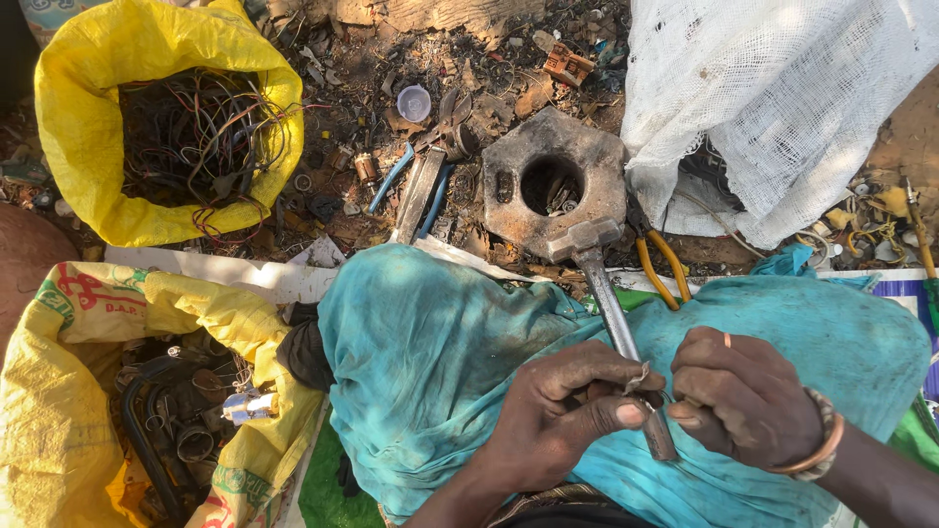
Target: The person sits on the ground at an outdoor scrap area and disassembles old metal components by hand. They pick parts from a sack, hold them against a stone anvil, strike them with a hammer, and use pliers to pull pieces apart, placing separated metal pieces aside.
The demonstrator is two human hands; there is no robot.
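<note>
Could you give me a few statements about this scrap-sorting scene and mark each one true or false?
1. The yellow woven sack at top left holds tangled wires. True.
2. The grey metal hammer hangs from a wall hook. False: it lies across the teal cloth on the person's lap.
3. Both hands, left hand and right hand, pinch a small piece of metal scrap. True.
4. The grey hexagonal metal block is solid. False: it has a round hole in it.
5. The white mesh sack lies at top right. True.
</note>
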